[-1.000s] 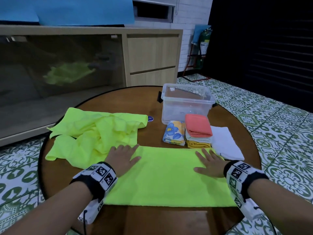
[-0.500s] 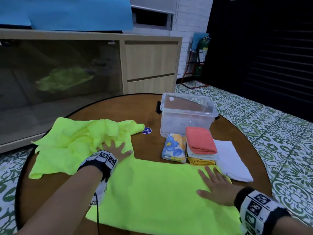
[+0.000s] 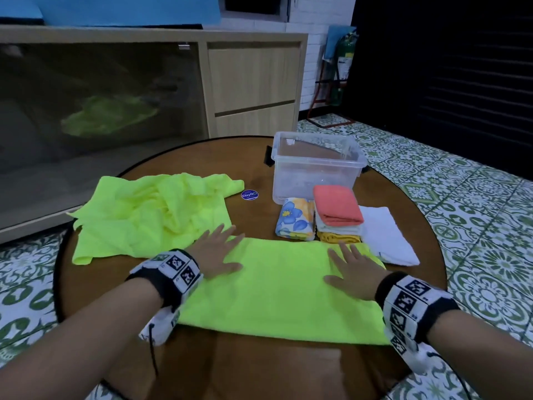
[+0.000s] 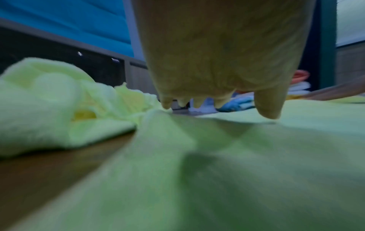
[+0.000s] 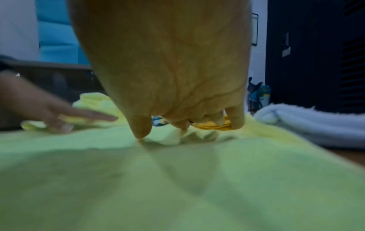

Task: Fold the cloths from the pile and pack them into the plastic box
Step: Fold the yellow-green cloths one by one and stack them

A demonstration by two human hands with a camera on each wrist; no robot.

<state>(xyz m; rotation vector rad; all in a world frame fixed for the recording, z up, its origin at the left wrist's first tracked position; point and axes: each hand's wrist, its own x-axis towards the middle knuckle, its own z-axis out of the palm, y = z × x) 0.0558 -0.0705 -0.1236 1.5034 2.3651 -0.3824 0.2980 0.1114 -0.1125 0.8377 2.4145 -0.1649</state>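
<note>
Left hand back on the spread cloth.
Left hand (image 3: pixel 215 251) has returned from the far pile (image 3: pixel 150 215); right hand (image 3: pixel 350 274) stays. Both flat, fingers apart, smoothing green cloth (image 3: pixel 282 287) near table (image 3: pixel 259 368) edge; plastic box (image 3: pixel 315 166) empty. Next fold likely.

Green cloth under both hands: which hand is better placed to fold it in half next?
Probably the left hand: it presses flat at the green cloth's left end beside the pile, away from the folded stack.

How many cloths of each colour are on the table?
Neon yellow-green cloths: 2 (flat one, crumpled one)
Floral cloth: 1
Coral cloth: 1
Pale cloth: 1
Mustard cloth: 1
White cloth: 1
Total: 7
</note>
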